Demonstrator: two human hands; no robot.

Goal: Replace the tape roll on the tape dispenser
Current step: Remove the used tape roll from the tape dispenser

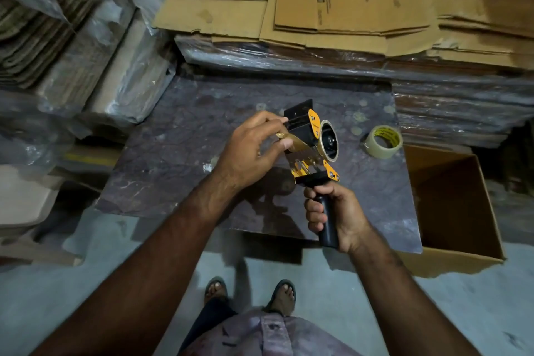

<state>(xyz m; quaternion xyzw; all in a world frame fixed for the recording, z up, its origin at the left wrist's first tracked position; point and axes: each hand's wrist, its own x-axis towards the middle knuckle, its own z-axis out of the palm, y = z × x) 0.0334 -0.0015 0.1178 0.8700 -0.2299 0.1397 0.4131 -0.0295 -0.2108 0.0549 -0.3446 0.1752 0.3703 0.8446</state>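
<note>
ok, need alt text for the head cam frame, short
A person's right hand grips the black handle of a yellow-and-black handheld tape dispenser above a dark stone slab, while the left hand pinches a brown tape strip at its front. A clear tape roll lies on the slab beside an open cardboard box.
</note>
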